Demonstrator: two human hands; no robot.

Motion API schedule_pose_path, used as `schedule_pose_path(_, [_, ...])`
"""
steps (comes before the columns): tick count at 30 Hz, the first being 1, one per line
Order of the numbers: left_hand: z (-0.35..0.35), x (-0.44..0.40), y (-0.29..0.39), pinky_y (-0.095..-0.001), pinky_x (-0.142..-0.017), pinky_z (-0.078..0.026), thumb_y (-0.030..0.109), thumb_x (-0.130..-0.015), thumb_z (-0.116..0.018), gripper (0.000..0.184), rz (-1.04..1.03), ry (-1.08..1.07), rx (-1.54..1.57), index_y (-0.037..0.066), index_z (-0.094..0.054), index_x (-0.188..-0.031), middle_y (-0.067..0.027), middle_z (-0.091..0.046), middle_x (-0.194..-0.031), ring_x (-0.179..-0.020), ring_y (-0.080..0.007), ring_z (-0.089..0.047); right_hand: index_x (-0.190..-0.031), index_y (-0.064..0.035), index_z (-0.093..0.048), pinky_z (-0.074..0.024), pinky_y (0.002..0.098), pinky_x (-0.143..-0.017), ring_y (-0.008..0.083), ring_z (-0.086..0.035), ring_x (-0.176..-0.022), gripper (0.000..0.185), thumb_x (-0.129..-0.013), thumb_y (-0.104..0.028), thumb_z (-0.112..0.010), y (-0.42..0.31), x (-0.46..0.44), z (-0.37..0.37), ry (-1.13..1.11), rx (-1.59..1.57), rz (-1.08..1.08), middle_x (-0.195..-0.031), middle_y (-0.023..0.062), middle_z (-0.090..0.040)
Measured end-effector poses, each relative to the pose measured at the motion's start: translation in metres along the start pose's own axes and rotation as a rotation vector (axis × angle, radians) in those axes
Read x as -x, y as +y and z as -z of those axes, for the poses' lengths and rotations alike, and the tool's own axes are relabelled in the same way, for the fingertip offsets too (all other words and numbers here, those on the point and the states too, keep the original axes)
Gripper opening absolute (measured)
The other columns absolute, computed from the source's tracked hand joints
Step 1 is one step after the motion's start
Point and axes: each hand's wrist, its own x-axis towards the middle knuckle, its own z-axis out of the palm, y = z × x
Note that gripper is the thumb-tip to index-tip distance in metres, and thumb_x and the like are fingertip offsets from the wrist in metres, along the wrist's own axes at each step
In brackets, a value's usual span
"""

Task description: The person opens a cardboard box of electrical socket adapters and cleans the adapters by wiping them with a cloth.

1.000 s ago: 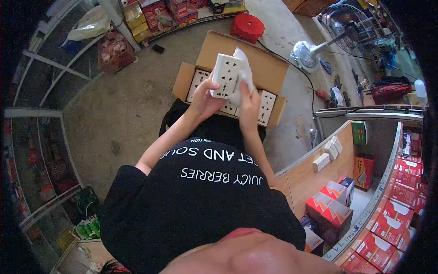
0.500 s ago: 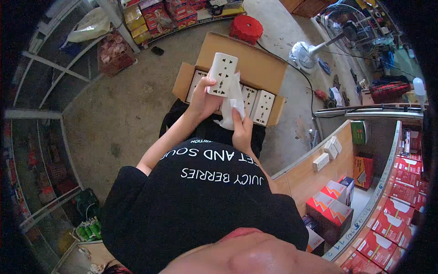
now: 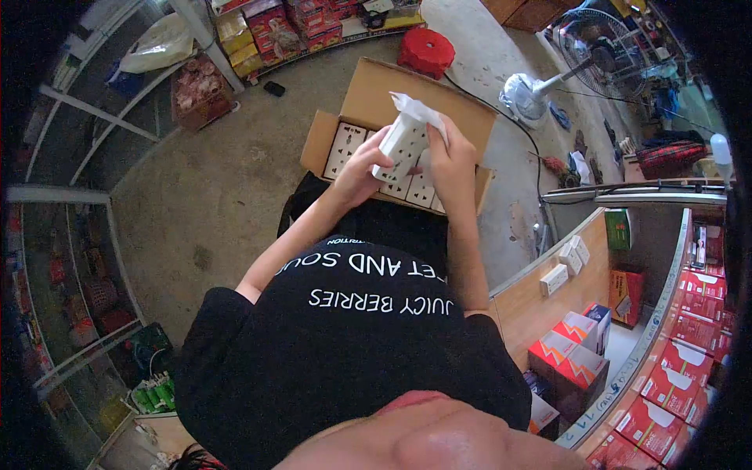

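Observation:
Above the open cardboard box, my left hand (image 3: 362,174) grips the near left side of a white power strip (image 3: 407,149), which is tilted with its socket holes showing. Fingers of my right hand (image 3: 453,160) are closed on a thin white cloth or tissue (image 3: 417,108), draped over the strip's far end. Which fingertips press on the strip there is hidden. Inside the cardboard box (image 3: 388,88), several similar white socket strips lie in a row, partly covered by my hands.
A red roll (image 3: 425,52) stands on the floor behind the box, with a black cable (image 3: 501,113) running rightward. A standing fan (image 3: 599,59) is farther right. To my right, a wooden counter (image 3: 509,294) holds small white boxes (image 3: 554,279). Shelving frames (image 3: 63,192) line the left.
My right hand has moved up and forward, bringing the white cloth from the strip's right side over its far end. The strip has tilted and shifted slightly right and nearer.

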Motion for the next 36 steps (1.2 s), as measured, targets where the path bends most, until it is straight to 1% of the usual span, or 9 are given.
schedule_pose_path(4, [-0.002,0.005,0.002,-0.0391,-0.099,-0.04,0.007,-0.076,-0.048,0.061,0.096,0.099,-0.118,0.007,-0.036,-0.135,-0.009,-0.047,-0.125,-0.117,-0.0215,-0.046,-0.112,0.0022,-0.056,-0.0429,0.0392,-0.093,0.0372,-0.057,-0.103,0.033,-0.08,-0.005,-0.055,-0.006,0.0,-0.008,-0.012,0.226,0.201,-0.107,0.0218,-0.06])
schedule_pose_path(6, [-0.001,0.006,-0.002,-0.038,-0.099,-0.04,0.008,-0.079,-0.049,0.057,0.15,0.174,-0.2,0.008,-0.037,-0.135,-0.0074,-0.046,-0.127,-0.119,-0.0199,-0.046,-0.111,-0.0005,-0.056,-0.0398,0.0436,-0.098,0.0372,-0.052,-0.11,0.038,-0.073,-0.003,-0.058,-0.002,0.002,-0.02,-0.02,0.363,0.53,-0.11,0.02,-0.058])
schedule_pose_path(12, [0.023,0.006,-0.02,-0.0401,-0.102,-0.037,0.029,-0.096,-0.044,0.043,0.028,0.154,0.024,0.009,-0.039,-0.134,-0.0077,-0.048,-0.13,-0.123,-0.0209,-0.044,-0.112,-0.0035,-0.057,-0.0338,0.0459,-0.104,0.0337,-0.049,-0.117,0.043,-0.07,0.003,-0.055,0.001,0.022,-0.035,-0.076,0.39,0.541,-0.114,0.018,-0.057])
schedule_pose_path(14, [0.031,0.007,-0.017,-0.0419,-0.103,-0.037,0.036,-0.097,-0.037,0.046,-0.071,-0.053,0.288,0.008,-0.04,-0.134,-0.0099,-0.049,-0.13,-0.122,-0.0234,-0.047,-0.112,-0.0034,-0.057,-0.0325,0.0463,-0.105,0.0335,-0.049,-0.119,0.043,-0.07,0.003,-0.055,0.002,0.031,-0.035,-0.083,0.355,0.559,-0.114,0.0173,-0.057])
schedule_pose_path(20, [0.01,0.005,0.0,-0.0386,-0.098,-0.042,0.058,-0.09,-0.036,0.075,0.0,0.095,0.129,-0.002,-0.037,-0.135,-0.0169,-0.051,-0.126,-0.112,-0.0268,-0.055,-0.114,-0.0025,-0.056,-0.0329,0.0481,-0.106,0.0317,-0.047,-0.122,0.044,-0.07,0.002,-0.058,0.018,0.052,-0.034,-0.042,0.329,0.577,-0.116,0.0149,-0.057])
schedule_pose_path(23, [0.007,0.002,0.0,-0.0383,-0.097,-0.043,0.069,-0.087,-0.032,0.088,0.035,-0.119,0.356,-0.002,-0.03,-0.139,-0.0183,-0.048,-0.129,-0.112,-0.0277,-0.054,-0.113,-0.0018,-0.056,-0.0335,0.0492,-0.105,0.0313,-0.047,-0.122,0.045,-0.069,0.0,-0.059,0.018,0.06,-0.034,-0.089,0.348,0.614,-0.115,0.0143,-0.057])
schedule_pose_path(32, [0.012,-0.005,-0.006,-0.0467,-0.097,-0.04,0.069,-0.086,-0.037,0.084,0.027,-0.067,0.293,0.004,-0.029,-0.139,-0.0223,-0.043,-0.132,-0.118,-0.0336,-0.048,-0.111,-0.0046,-0.059,-0.0358,0.0434,-0.104,0.0232,-0.053,-0.119,0.041,-0.07,-0.01,-0.063,0.031,0.083,-0.032,-0.242,0.437,0.765,-0.118,0.0087,-0.06])
schedule_pose_path(33, [0.011,-0.005,-0.005,-0.0467,-0.096,-0.042,0.064,-0.088,-0.037,0.079,0.026,-0.092,0.299,0.004,-0.029,-0.138,-0.0197,-0.044,-0.131,-0.117,-0.0321,-0.048,-0.112,-0.004,-0.061,-0.0382,0.0439,-0.101,0.0233,-0.057,-0.114,0.036,-0.079,-0.018,-0.06,0.037,0.082,-0.032,-0.243,0.496,0.837,-0.118,0.0091,-0.06])
schedule_pose_path(36, [0.029,-0.009,-0.004,-0.0487,-0.095,-0.044,0.057,-0.092,-0.036,0.07,0.07,-0.291,0.372,0.007,-0.027,-0.14,-0.0166,-0.043,-0.132,-0.117,-0.0314,-0.048,-0.112,-0.0034,-0.06,-0.0388,0.0428,-0.101,0.0213,-0.059,-0.109,0.036,-0.078,-0.012,-0.059,0.045,0.085,-0.028,-0.29,0.475,0.809,-0.119,0.0091,-0.06])
